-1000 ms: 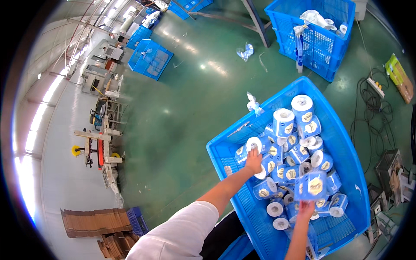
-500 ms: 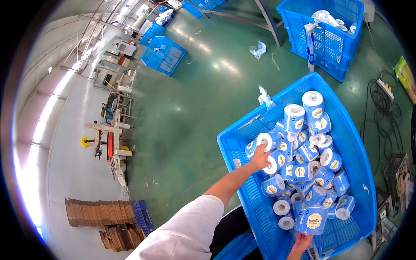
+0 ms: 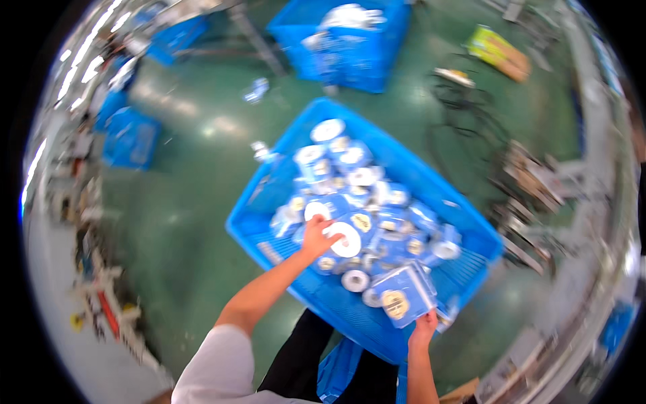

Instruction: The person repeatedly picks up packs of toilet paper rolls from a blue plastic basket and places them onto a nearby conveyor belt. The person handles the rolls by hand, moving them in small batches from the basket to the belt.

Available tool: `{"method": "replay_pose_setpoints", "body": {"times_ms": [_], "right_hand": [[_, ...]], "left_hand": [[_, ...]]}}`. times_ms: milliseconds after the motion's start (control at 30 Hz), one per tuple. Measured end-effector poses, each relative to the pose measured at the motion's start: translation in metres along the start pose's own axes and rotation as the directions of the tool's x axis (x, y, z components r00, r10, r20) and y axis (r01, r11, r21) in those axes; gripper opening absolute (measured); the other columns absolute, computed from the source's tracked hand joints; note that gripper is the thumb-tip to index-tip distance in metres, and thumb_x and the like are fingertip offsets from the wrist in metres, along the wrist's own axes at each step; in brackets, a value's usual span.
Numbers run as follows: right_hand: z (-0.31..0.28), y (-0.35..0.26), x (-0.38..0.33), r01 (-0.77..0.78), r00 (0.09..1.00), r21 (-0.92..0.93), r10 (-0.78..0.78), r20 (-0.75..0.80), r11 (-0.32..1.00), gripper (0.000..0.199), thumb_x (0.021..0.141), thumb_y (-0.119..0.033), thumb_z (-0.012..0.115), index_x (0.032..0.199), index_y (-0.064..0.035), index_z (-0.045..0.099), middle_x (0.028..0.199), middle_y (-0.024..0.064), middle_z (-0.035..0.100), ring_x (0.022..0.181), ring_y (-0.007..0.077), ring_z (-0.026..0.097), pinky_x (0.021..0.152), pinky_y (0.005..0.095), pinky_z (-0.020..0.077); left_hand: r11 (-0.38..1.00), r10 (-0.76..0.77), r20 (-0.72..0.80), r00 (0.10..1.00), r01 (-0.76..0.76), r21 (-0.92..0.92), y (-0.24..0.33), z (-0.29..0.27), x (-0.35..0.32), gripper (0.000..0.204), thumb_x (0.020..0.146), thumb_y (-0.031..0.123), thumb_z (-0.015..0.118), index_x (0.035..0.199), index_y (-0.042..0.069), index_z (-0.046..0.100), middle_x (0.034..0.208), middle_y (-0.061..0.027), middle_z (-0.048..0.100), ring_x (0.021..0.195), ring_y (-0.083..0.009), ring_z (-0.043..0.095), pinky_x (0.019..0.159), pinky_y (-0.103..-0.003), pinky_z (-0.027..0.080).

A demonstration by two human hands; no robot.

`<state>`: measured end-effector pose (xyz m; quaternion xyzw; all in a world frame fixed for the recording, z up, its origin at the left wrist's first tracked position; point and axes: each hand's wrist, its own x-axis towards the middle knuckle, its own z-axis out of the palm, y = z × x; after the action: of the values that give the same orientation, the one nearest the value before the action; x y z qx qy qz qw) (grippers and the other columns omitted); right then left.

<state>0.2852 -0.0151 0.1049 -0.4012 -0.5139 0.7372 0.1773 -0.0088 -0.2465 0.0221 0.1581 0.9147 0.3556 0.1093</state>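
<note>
My left hand (image 3: 319, 237) is closed on a blue-wrapped toilet paper roll (image 3: 362, 224), its thumb at the core in the white end. Its fingers also touch a second roll (image 3: 317, 211) just beyond. My right hand (image 3: 424, 324) pinches the lower edge of a flat, square blue plastic bag (image 3: 406, 293) with a cream label. Beneath both hands, many similar rolls lie heaped in a large blue crate (image 3: 479, 236). Motion blurs the picture, so the bag's contents, if any, are hard to make out.
Another blue crate (image 3: 377, 62) with white items stands beyond. A blue crate (image 3: 132, 138) sits far left on the green floor. Dark cables (image 3: 464, 111), a power strip (image 3: 455, 77), a yellow-green package (image 3: 499, 52) and metal parts (image 3: 528, 178) lie to the right.
My view has swung right, so the crate appears further left. The left hand has drawn a roll slightly up from the heap. The right hand still holds the blue bag, now tilted.
</note>
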Motion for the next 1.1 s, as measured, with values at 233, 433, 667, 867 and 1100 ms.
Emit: {"method": "replay_pose_setpoints", "body": {"times_ms": [233, 433, 667, 867, 1100], "right_hand": [[-0.123, -0.299, -0.052, 0.446, 0.698, -0.891, -0.658, 0.283, 0.089, 0.038, 0.064, -0.016, 0.069, 0.101, -0.0074, 0.068, 0.121, 0.0194, 0.044, 0.116, 0.0361, 0.044, 0.096, 0.044, 0.0353], [-0.28, -0.406, -0.146, 0.033, 0.673, -0.869, -0.632, 0.385, -0.494, 0.046, 0.061, -0.007, 0.064, 0.106, -0.0162, 0.068, 0.123, 0.0172, 0.045, 0.113, 0.0406, 0.045, 0.093, 0.0495, 0.0397], [-0.373, -0.429, -0.215, -0.06, 0.982, -0.935, -0.187, 0.007, -0.349, 0.042, 0.057, -0.005, 0.065, 0.098, -0.0132, 0.067, 0.118, 0.0175, 0.046, 0.115, 0.0396, 0.043, 0.092, 0.0473, 0.0417], [-0.388, -0.387, -0.197, -0.166, 0.948, -0.986, -0.271, -0.166, 0.025, 0.035, 0.065, -0.006, 0.068, 0.1, -0.0063, 0.063, 0.11, 0.0177, 0.054, 0.106, 0.0382, 0.05, 0.091, 0.045, 0.042], [-0.377, -0.382, -0.165, 0.014, 0.971, -0.987, -0.234, 0.052, -0.163, 0.029, 0.076, -0.011, 0.061, 0.105, -0.0081, 0.059, 0.117, 0.0153, 0.053, 0.11, 0.0359, 0.051, 0.091, 0.0422, 0.0429]], "left_hand": [[0.847, 0.371, 0.018, 0.928, -0.33, -0.417, 0.384, -0.002, -0.015, 0.055, 0.057, 0.003, 0.077, 0.111, 0.011, 0.066, 0.118, -0.0118, 0.044, 0.112, -0.0286, 0.047, 0.098, -0.036, 0.038], [0.496, 0.748, -0.123, 0.652, -0.672, -0.551, 0.62, 0.061, -0.077, 0.051, 0.05, 0.019, 0.081, 0.1, 0.018, 0.07, 0.113, -0.0109, 0.049, 0.102, -0.03, 0.05, 0.084, -0.039, 0.041], [0.412, 0.908, 0.282, 0.309, -0.778, -0.474, 0.755, 0.156, -0.162, 0.035, 0.059, 0.026, 0.073, 0.09, 0.009, 0.069, 0.105, -0.0112, 0.051, 0.101, -0.0285, 0.049, 0.085, -0.041, 0.034], [0.3, 0.636, 0.741, 0.215, -0.954, 0.019, 0.793, 0.232, -0.212, 0.036, 0.073, 0.03, 0.062, 0.103, 0.011, 0.067, 0.113, -0.0135, 0.053, 0.106, -0.029, 0.046, 0.088, -0.044, 0.032], [0.411, 0.906, -0.017, 0.424, -0.888, -0.207, 0.739, 0.259, -0.166, 0.042, 0.076, 0.017, 0.058, 0.117, 0.008, 0.058, 0.126, -0.0178, 0.045, 0.125, -0.0355, 0.033, 0.105, -0.053, 0.022]]}}
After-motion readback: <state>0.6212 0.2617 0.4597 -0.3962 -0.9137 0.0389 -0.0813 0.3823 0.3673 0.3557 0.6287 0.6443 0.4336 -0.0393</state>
